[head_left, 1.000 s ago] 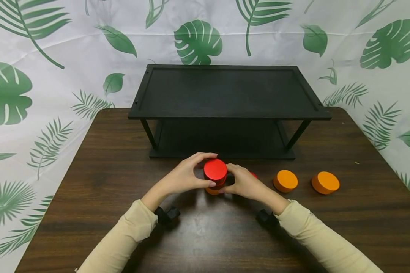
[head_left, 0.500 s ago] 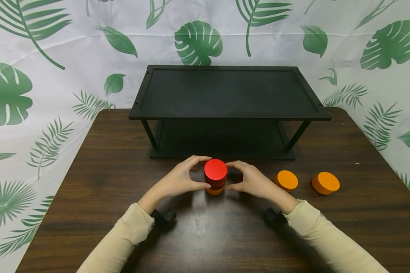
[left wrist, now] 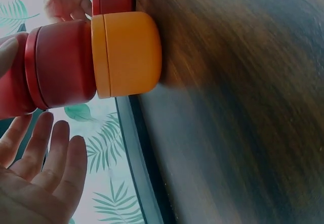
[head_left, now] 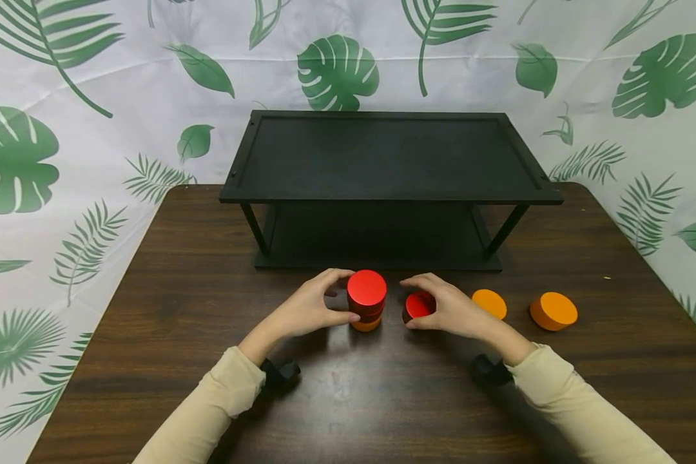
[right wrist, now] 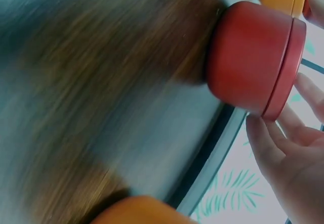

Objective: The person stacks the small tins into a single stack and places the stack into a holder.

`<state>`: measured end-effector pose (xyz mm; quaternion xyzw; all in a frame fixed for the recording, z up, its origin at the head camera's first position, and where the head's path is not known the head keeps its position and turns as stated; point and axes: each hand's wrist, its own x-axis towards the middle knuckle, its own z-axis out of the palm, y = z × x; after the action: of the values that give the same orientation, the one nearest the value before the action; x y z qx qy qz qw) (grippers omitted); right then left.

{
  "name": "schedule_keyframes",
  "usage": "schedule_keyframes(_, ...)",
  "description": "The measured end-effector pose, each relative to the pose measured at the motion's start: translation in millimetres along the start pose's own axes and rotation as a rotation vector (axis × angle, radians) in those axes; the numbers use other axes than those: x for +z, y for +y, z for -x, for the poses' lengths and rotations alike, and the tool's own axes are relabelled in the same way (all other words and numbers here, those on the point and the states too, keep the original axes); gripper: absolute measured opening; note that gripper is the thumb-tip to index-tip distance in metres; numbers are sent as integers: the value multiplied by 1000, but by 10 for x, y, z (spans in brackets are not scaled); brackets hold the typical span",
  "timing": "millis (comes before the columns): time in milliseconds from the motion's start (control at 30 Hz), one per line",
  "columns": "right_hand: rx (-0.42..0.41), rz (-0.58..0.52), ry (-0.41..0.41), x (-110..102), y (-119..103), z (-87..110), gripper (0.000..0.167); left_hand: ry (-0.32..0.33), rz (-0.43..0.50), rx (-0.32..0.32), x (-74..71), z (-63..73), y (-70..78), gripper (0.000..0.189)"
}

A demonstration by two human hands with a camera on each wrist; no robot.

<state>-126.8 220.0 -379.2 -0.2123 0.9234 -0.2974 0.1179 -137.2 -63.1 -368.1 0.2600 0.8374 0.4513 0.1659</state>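
A stack of round lidded tins stands in front of the rack: an orange tin (left wrist: 129, 54) at the bottom, a red tin (left wrist: 66, 64) on it, and another red tin (head_left: 367, 288) on top. My left hand (head_left: 310, 306) curves round the stack's left side, thumb and index finger at the top tin, the other fingers spread. A single red tin (right wrist: 253, 59) stands on the table just right of the stack. Around it, my right hand (head_left: 455, 306) is spread, fingertips at the lid's edge and thumb apart from it in the right wrist view.
Behind the tins is a black two-tier rack (head_left: 383, 158). An orange tin (head_left: 489, 303), partly behind my right hand, and another orange tin (head_left: 553, 310) stand to the right on the dark wooden table (head_left: 168, 309). Leaf-patterned cloth (head_left: 220, 38) hangs behind.
My right hand has left the stack and moved right to the single red tin, which now shows between its fingers. My left hand has stayed at the stack, its index finger slightly drawn back.
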Motion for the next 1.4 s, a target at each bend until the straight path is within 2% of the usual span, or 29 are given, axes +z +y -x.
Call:
schedule_keyframes(233, 39, 3, -58, -31, 71, 57, 73, 2, 9, 1, 23, -20, -4, 65)
schedule_keyframes(367, 38, -7, -64, -52, 92, 86, 74, -1, 12, 0, 32, -32, -6, 65)
schedule_keyframes(500, 22, -7, -59, -76, 112, 104, 73, -2, 14, -1, 39, -42, -8, 64)
schedule_keyframes(900, 67, -47, -91, -138, 168, 122, 64, -1, 22, -9, 39, -54, -17, 64)
schedule_keyframes(1167, 70, -71, -70, -142, 211, 126, 61, -6, 24, -27, 41, -55, -25, 64)
schedule_keyframes(1400, 68, -83, -8, -176, 229, 123, 58, -7, 35, -22, 57, -64, -47, 65)
